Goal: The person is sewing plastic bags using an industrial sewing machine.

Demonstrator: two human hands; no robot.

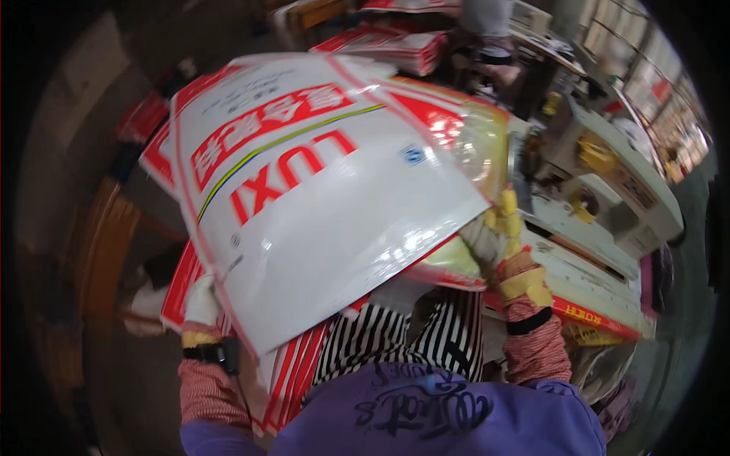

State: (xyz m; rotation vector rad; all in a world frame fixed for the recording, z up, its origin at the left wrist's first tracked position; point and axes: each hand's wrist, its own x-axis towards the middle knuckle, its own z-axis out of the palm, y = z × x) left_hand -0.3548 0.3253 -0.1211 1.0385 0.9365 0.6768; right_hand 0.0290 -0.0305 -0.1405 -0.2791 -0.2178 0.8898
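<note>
A large, shiny white woven sack point(327, 251) with red print and a yellow-blue stripe lies slanted across my front, spread between both hands. My left hand point(203, 302), in a pale glove, is closed at its near left edge; the fingertips are hidden by the sack. At the right corner, my right hand point(490, 234), gloved with yellow wrappings on the fingers, grips the sack's edge. Under that corner shows a yellowish clear plastic piece with a red border point(449, 266). More red-and-white sacks point(293, 372) lie beneath, beside my striped trousers.
To the right stands a pale industrial sewing machine point(616, 178) on a worktable point(582, 277). Farther back is a stack of red-and-white sacks point(395, 49), with another person's arm point(494, 57) close by. A wooden bench point(106, 235) is at the left.
</note>
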